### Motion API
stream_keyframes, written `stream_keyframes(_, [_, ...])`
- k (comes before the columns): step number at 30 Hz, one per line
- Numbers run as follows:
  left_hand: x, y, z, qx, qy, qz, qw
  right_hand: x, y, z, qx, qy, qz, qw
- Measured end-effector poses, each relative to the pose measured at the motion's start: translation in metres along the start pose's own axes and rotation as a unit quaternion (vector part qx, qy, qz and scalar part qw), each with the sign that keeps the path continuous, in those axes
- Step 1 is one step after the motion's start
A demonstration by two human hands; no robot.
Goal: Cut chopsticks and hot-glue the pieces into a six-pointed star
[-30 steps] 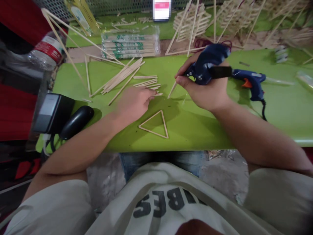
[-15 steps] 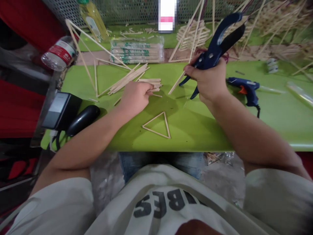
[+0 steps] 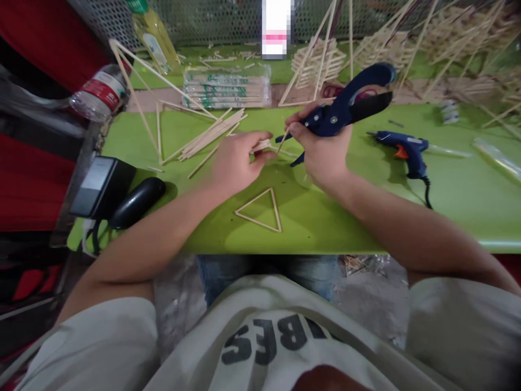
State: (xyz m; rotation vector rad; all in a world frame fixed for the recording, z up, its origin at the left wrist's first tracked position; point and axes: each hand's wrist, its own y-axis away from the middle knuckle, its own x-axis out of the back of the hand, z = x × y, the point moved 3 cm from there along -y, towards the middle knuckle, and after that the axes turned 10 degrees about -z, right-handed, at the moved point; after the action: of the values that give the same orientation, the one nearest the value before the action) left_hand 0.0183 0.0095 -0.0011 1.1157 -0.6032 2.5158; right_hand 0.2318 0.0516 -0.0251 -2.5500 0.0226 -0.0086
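My left hand (image 3: pixel 240 158) is curled around short wooden sticks (image 3: pixel 264 145), thumb and fingers closing on their ends just above the table. My right hand (image 3: pixel 328 155) grips a dark blue hand cutter (image 3: pixel 334 119) whose jaws point left. Between that hand's thumb and fingertips is also a thin wooden stick (image 3: pixel 283 141), close to the left fingertips. Nearer me lies a flat triangle of joined sticks (image 3: pixel 278 212). Left of my left hand is a loose pile of longer sticks (image 3: pixel 214 133).
A blue glue gun (image 3: pixel 402 146) lies right of my hands. Behind are plastic-wrapped sticks (image 3: pixel 228 89) and stick structures (image 3: pixel 319 65). A tall stick frame (image 3: pixel 136 98) stands left, near a red-labelled bottle (image 3: pixel 100 92), a yellow bottle (image 3: pixel 154 38) and a black adapter (image 3: pixel 101 182).
My right hand has moved left and slightly down with the cutter and stick, closer to my left hand. My left hand has turned, its fingers now around the short sticks.
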Motion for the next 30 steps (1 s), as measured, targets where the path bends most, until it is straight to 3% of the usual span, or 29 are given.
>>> stream_keyframes(5, [-0.014, -0.013, 0.016, 0.011, -0.061, -0.031, 0.998, -0.002, 0.006, -0.009, -0.049, -0.013, -0.047, 0.998])
stream_keyframes(9, [0.007, -0.011, 0.023, 0.004, -0.097, -0.051, 0.994, 0.012, 0.001, -0.024, -0.078, -0.001, -0.100, 0.992])
stream_keyframes(14, [0.035, 0.007, 0.021, 0.027, -0.186, -0.171, 0.967, 0.057, -0.017, -0.046, -0.072, 0.177, -0.121, 0.974])
stream_keyframes(17, [0.039, 0.012, 0.007, 0.057, -0.245, -0.216, 0.943, 0.060, -0.017, -0.052, -0.091, 0.334, -0.208, 0.915])
stream_keyframes(20, [0.040, 0.009, -0.006, 0.072, -0.275, -0.224, 0.932, 0.042, -0.009, -0.054, -0.101, 0.466, -0.323, 0.817])
stream_keyframes(23, [0.045, 0.003, -0.011, 0.086, -0.283, -0.230, 0.927, 0.023, -0.001, -0.053, -0.107, 0.539, -0.371, 0.749])
stream_keyframes(27, [0.053, -0.002, -0.011, 0.128, -0.266, -0.227, 0.928, 0.018, 0.000, -0.045, -0.101, 0.579, -0.409, 0.698])
stream_keyframes(30, [0.056, -0.005, -0.015, 0.144, -0.247, -0.206, 0.936, 0.027, -0.003, -0.042, -0.085, 0.591, -0.428, 0.678])
